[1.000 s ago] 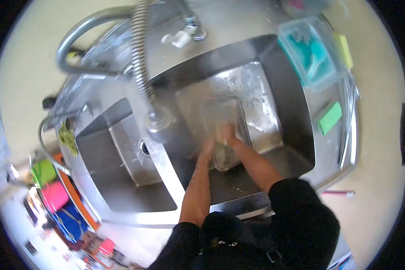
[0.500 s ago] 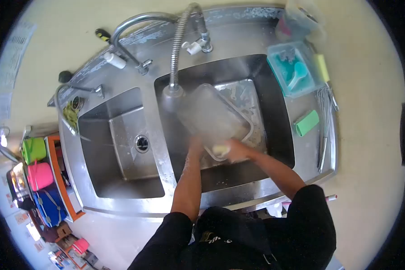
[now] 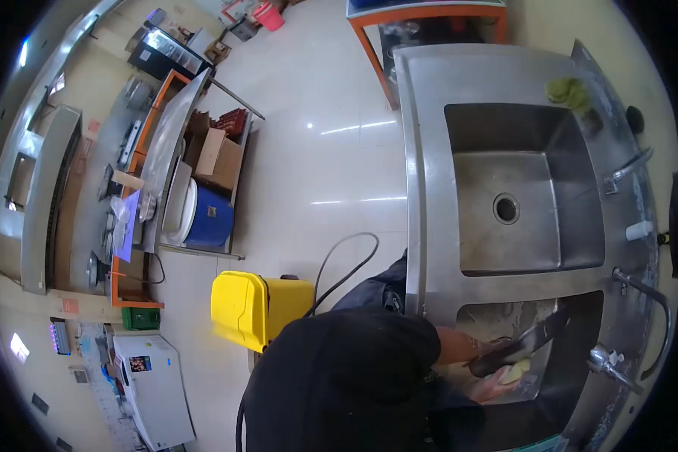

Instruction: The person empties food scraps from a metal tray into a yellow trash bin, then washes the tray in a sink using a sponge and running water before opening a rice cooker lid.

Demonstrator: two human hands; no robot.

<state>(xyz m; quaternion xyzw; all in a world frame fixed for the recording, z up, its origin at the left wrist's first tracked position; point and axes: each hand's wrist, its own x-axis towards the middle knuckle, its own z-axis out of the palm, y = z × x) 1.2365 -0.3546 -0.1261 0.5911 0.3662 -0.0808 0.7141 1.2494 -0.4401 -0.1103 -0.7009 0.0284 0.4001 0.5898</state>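
While pale sponge (image 3: 516, 371) is gripped by right hand (image 3: 491, 387), dark tray (image 3: 523, 342) is slanted lengthwise toward back of basin (image 3: 580, 360); left hand (image 3: 494, 345) half-hidden, hold unclear.

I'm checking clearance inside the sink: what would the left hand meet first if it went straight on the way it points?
The left hand would probably meet the dark tray first; depth and contact are unclear.

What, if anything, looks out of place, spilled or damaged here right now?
A dark cable loops loosely beside the yellow bin; trailing like that, it looks untidy and might snag. The sponge in the right hand looks normal, and I see no obvious spill on the floor.
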